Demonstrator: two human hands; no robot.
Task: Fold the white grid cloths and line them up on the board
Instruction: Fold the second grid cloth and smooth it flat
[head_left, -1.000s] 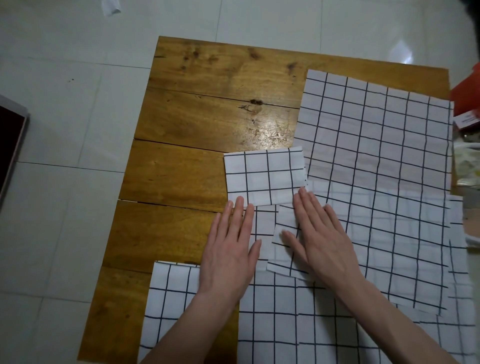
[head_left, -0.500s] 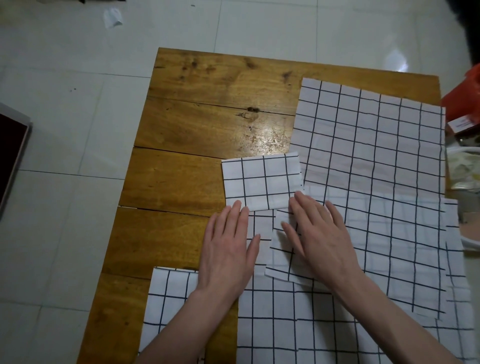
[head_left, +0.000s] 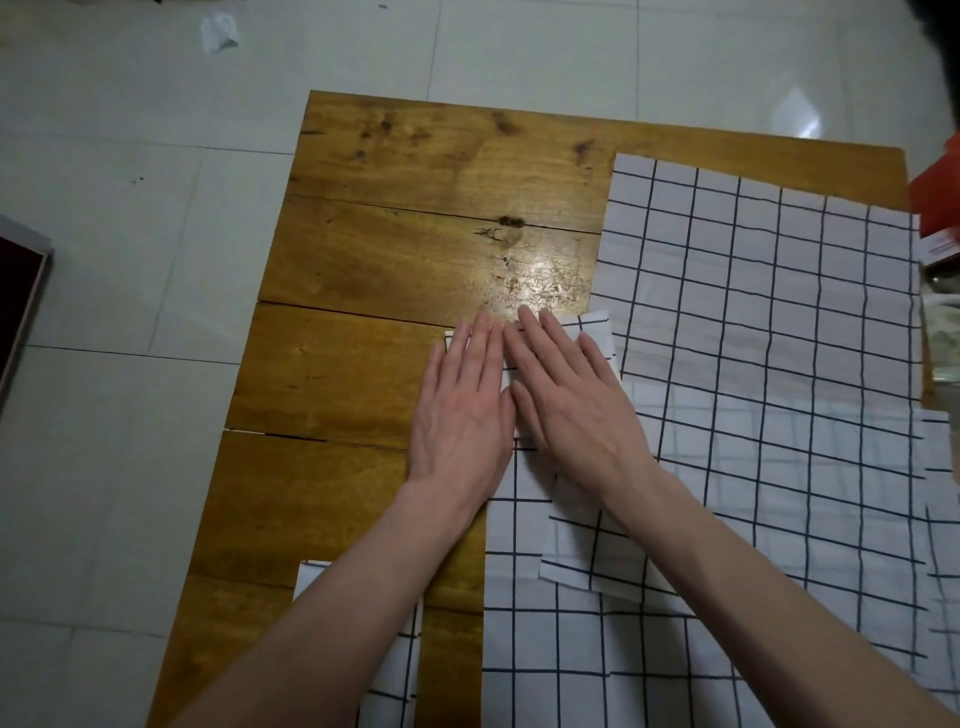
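Head view: both hands lie flat, fingers straight, side by side on the small folded cloth (head_left: 595, 332) in the middle of the wooden board (head_left: 363, 364). Left hand (head_left: 462, 410) and right hand (head_left: 571, 405) cover most of it. Its long side runs left to right. A big grid cloth (head_left: 779, 312) lies flat just right of it.

No text, number or brand can be read anywhere in the head view. A small white label (head_left: 940, 249) at the right edge, below a red object (head_left: 937, 176), carries faint reddish print too blurred to make out. The grid cloths (head_left: 753, 312) show only dark lines, no lettering.
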